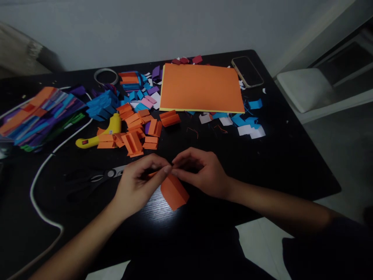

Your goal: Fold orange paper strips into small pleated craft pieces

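At lower center of frame, L hand (138, 182) and R hand (209, 175) meet tip to tip, thumbs + index fingers pinching the upper end of a folded orange paper (175, 191), which hangs below the fingertips over the black table (279, 155). Scissors (111, 173) lie just beside L hand, w/ yellow glue gun (114, 126) and loose orange pcs (132, 143) at center-left; big orange sheet (201, 87) upper center, phone (247, 72) upper right.
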Tool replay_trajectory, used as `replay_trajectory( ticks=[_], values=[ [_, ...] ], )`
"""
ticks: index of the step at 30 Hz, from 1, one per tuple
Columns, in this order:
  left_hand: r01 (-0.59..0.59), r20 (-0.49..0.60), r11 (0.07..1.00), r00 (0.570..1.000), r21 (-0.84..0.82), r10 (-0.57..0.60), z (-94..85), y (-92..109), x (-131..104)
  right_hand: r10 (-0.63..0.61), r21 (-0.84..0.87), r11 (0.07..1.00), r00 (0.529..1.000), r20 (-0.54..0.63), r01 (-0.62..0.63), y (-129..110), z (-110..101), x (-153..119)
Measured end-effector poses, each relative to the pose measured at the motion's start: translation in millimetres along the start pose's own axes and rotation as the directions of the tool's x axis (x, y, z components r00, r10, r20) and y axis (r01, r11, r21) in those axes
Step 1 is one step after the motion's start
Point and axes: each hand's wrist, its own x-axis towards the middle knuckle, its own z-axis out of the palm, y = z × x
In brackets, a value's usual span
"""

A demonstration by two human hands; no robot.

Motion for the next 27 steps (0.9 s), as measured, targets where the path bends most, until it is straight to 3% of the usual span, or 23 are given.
replay_trajectory(
  ticks=[8, 19, 27],
  values=[
    [0.059, -0.011, 0.997, 0.998, -0.052, -0.059, 0.0, -2, 2, 0.040, 0.054, 0.998, 0.999, -0.002, -0.040, -2, -1, 2],
    [0.058, 0.069, 0.997, 0.996, -0.048, -0.055, -3.5, -1, 6, 0.086, 0.072, 0.994, 0.996, -0.016, -0.085, -5, -3, 5],
    [0.132, -0.010, 0.981, 0.991, -0.143, -0.135, -7.0, -2, 7, 0.108, 0.143, 0.983, 0.992, 0.061, -0.115, -8, -10, 8]
  ],
)
